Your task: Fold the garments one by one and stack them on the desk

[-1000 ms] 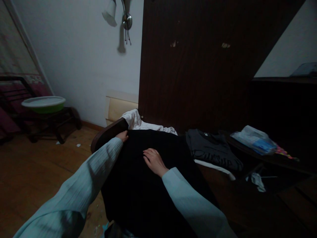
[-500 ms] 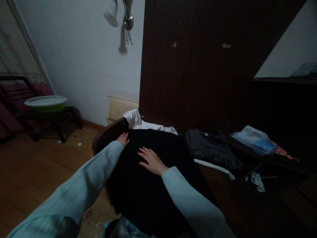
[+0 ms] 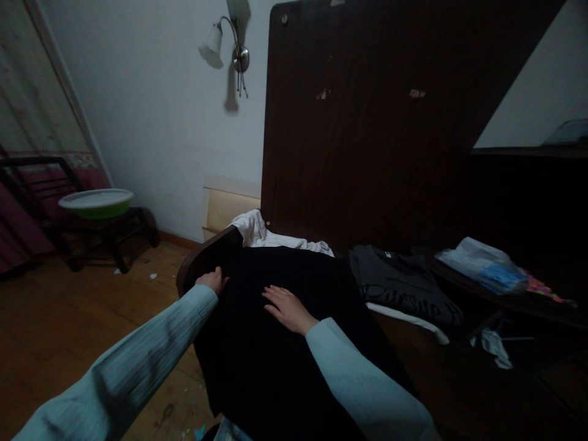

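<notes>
A large piece of black cloth (image 3: 275, 367) lies spread out before me, its exact kind hard to make out in the dim light. At its left edge, beside the curved wooden armrest (image 3: 195, 257), my left hand (image 3: 212, 280) is closed on the cloth with its fingers curled. Flat on the middle of the cloth rests my right hand (image 3: 290, 310), palm down and fingers stretched out. White cloth (image 3: 294, 242) lies behind the far edge. A folded dark grey T-shirt (image 3: 399, 285) with black lettering is to the right.
A plastic bag (image 3: 482, 266) with something blue inside lies at the right. Crumpled white material (image 3: 495, 348) sits below it. A tall dark wooden panel (image 3: 367, 141) rises behind. On the left, a chair (image 3: 110, 245) bears a green basin (image 3: 98, 210). A lamp (image 3: 214, 49) hangs on the wall.
My left hand has shifted left and toward me along the cloth's edge, and its fingers have curled. The right hand stays flat on the cloth. The view has tilted up slightly.
</notes>
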`<state>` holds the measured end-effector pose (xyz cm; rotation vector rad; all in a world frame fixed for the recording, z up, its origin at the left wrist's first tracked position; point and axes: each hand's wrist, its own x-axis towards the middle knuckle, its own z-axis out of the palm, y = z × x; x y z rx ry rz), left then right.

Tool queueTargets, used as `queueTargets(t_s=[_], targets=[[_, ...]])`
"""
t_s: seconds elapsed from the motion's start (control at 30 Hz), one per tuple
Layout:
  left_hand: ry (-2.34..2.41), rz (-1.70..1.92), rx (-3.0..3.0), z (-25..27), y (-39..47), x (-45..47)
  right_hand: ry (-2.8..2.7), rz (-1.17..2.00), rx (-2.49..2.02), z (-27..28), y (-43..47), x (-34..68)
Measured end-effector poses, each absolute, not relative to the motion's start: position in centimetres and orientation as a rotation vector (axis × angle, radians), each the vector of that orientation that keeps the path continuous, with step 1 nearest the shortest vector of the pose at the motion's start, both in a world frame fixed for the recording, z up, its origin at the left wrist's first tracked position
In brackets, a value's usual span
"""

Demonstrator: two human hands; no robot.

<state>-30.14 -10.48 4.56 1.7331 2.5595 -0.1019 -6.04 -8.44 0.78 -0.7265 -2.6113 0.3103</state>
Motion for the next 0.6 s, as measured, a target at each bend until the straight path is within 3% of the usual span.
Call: queueTargets(t_s=[0.4, 0.6], targets=[[2.358, -0.016, 2.084, 6.4, -11.0, -22.0, -2.567, 0.367, -0.693, 0.2, -8.0, -6.3], [2.17, -0.01, 2.218, 4.7, -12.9, -19.0, -2.291, 0.834, -0.872, 0.0, -6.2, -6.5]])
